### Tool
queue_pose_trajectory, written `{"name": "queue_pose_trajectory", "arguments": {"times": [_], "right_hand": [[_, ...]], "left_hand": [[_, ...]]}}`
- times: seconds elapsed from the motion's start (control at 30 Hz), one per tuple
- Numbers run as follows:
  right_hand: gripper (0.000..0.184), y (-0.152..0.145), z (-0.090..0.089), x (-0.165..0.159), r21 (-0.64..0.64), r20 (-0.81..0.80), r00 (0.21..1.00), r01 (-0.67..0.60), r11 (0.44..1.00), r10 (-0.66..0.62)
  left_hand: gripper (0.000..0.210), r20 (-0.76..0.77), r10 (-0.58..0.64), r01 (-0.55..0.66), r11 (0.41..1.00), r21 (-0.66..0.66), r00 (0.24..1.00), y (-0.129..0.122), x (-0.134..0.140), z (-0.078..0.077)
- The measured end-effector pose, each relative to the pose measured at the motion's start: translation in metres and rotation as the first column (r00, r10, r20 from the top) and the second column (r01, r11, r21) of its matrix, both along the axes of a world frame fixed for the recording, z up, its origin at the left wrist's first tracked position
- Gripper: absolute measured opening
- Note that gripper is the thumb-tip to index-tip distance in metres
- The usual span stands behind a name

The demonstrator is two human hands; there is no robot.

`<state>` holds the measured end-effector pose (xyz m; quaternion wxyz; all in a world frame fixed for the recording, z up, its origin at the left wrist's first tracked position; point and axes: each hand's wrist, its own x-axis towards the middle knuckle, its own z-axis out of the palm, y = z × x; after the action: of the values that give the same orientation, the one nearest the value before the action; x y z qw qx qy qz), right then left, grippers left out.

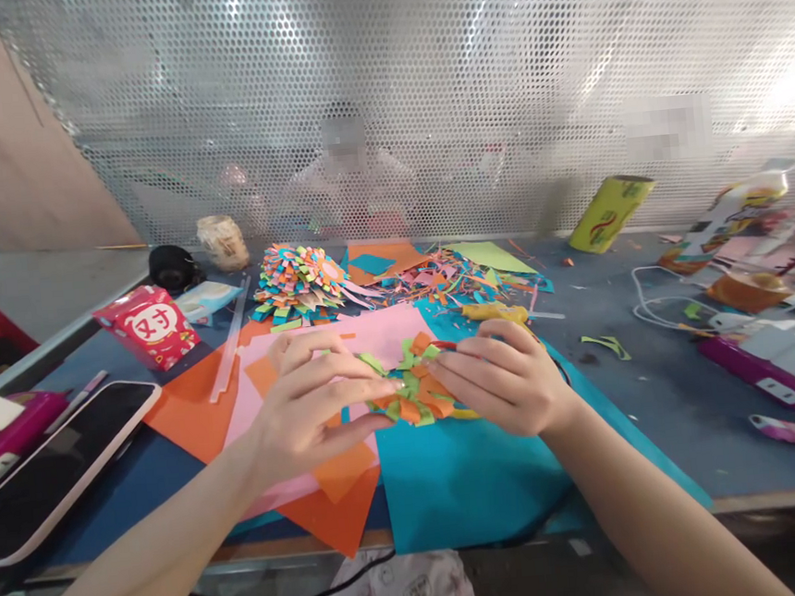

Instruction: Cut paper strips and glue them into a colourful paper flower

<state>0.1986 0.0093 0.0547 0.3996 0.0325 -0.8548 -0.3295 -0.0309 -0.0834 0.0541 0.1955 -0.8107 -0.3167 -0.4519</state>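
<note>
Between my two hands is a flower of curled orange and green paper strips [416, 389], held just above blue paper. My right hand [509, 381] has its fingers closed on the flower's right side. My left hand [323, 397] reaches to the flower's left side, fingers stretched and thumb apart, fingertips at the petals. Behind my right hand lies a yellow tool [492, 312], mostly hidden. Under the hands are a large blue sheet [470, 486], pink paper [393, 326] and orange sheets [191, 409].
A multicoloured fringed paper bundle [299, 283] and paper scraps [437, 276] lie at the back. On the left are a red packet [150, 327], clear sticks [231, 345] and a phone [57, 467]. A yellow-green can [609, 214], white cable [641, 300] and power strip [759, 373] are right.
</note>
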Motion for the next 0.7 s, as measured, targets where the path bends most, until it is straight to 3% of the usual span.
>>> {"name": "queue_pose_trajectory", "arguments": {"times": [0.7], "right_hand": [[0.016, -0.0008, 0.0003, 0.001, 0.004, 0.013, 1.0, 0.015, 1.0, -0.015]], "left_hand": [[0.02, -0.008, -0.027, 0.026, 0.999, -0.048, 1.0, -0.0022, -0.0012, -0.0037]]}}
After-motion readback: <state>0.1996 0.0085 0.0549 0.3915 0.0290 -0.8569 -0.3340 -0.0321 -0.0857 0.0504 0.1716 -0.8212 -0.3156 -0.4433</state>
